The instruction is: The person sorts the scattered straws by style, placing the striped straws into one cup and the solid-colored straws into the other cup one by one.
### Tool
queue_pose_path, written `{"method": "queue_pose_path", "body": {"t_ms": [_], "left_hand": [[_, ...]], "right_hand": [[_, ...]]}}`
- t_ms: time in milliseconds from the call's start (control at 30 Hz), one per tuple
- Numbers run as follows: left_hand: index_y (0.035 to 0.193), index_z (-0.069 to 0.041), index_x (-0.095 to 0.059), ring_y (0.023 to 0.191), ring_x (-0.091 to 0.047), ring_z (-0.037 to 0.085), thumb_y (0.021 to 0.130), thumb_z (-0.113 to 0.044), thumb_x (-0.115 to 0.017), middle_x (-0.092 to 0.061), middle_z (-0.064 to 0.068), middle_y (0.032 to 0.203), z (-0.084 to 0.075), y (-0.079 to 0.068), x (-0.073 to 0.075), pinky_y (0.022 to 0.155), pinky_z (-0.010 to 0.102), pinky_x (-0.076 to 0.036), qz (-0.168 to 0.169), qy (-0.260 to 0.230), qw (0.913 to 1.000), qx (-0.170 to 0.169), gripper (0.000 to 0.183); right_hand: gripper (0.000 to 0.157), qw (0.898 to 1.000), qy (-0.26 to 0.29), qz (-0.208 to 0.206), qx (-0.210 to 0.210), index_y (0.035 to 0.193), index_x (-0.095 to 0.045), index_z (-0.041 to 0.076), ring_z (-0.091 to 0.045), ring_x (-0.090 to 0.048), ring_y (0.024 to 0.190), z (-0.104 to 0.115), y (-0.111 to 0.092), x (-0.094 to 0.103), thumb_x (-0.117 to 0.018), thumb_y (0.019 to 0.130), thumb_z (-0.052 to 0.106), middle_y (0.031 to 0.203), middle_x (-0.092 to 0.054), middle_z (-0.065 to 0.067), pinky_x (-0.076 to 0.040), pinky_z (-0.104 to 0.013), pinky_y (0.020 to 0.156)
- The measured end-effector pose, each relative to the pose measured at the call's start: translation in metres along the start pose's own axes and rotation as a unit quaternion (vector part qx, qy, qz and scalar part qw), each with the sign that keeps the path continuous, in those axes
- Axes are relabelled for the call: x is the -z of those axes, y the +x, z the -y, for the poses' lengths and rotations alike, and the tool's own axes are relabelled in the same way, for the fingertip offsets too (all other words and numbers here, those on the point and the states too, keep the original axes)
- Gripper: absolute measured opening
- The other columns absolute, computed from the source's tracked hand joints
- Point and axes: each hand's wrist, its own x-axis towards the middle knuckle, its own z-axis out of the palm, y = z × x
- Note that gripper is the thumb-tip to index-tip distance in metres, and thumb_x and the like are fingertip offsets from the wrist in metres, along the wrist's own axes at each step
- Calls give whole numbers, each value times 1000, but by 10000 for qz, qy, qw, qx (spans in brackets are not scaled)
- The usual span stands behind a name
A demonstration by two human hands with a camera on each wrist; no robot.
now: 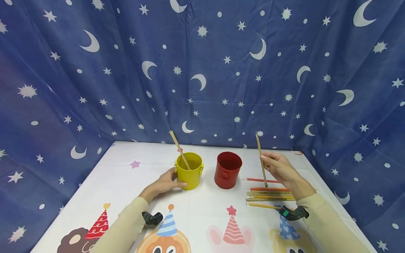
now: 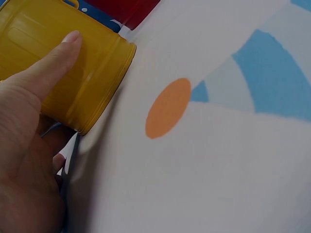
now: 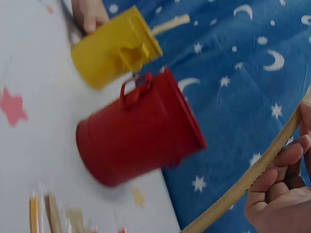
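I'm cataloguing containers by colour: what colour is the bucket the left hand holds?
The bucket is yellow, seen best in the head view.

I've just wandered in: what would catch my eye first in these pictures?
Probably the bright yellow bucket and red bucket, side by side on the white tablecloth before a blue moon-and-star cloth. The left hand holds the yellow one, where a tan stick leans out. To the right of the red one, the right hand pinches another tan stick above a row of colored sticks.
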Motion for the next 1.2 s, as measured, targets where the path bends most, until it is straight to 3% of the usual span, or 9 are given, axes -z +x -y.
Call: {"method": "queue_pose_path", "body": {"t_ms": [300, 700, 1200], "left_hand": [[155, -4, -36, 150, -35, 40, 80, -39, -85, -39, 20, 160, 2, 1, 1, 126, 57, -23, 31, -120, 9999, -106, 96], [155, -3, -35, 150, -35, 39, 80, -38, -85, -39, 21, 160, -2, -2, 1, 126, 57, -24, -3, -105, 9999, -57, 97], [154, -3, -36, 149, -38, 39, 80, -40, -85, -42, 21, 158, -2, -2, 0, 125, 58, -25, -55, 33, 10000, -49, 96]], "right_hand": [[28, 9950, 778, 539, 305, 97, -74, 23, -4, -57, 85, 11, 2, -35, -51, 105, 9, 92, -67, 12, -50, -19, 82], [29, 9882, 1131, 956, 379, 96, -71, 21, -7, -56, 85, 7, 8, -70, -49, 105, 5, 91, -65, 8, -50, -20, 83], [24, 9728, 2053, 1024, 318, 98, -68, 19, -7, -53, 81, 35, 31, -122, -48, 106, 8, 88, -65, 8, -46, -21, 80]]}}
